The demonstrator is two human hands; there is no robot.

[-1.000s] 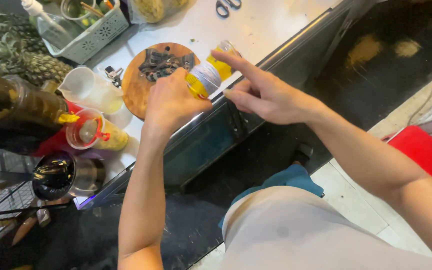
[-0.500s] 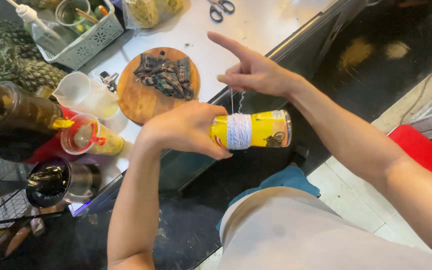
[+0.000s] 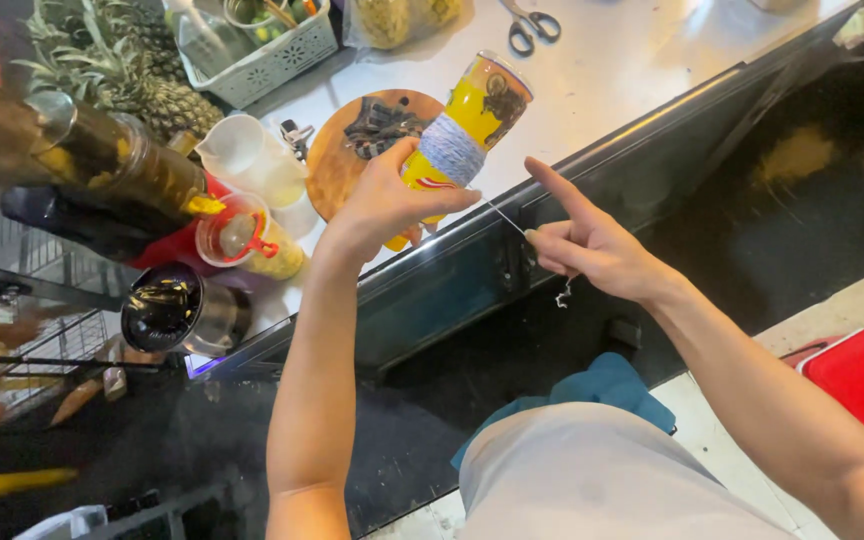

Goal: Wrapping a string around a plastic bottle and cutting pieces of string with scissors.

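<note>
A yellow cylindrical can (image 3: 464, 135) wound with white string (image 3: 449, 150) is gripped by the left hand (image 3: 392, 200) above the counter's front edge (image 3: 592, 150); the strand is pinched by the right hand (image 3: 592, 245), apparently in mid-unwinding, for which steady tension seems needed.

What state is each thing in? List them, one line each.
Yellow can: held tilted, white string wound round its middle.
Left hand: closed around the can.
Right hand: pinching the string.
String: taut from can to fingers, loose end dangling.
Scissors: lying on the counter.
Wooden board: flat, dark pieces on it.
</note>
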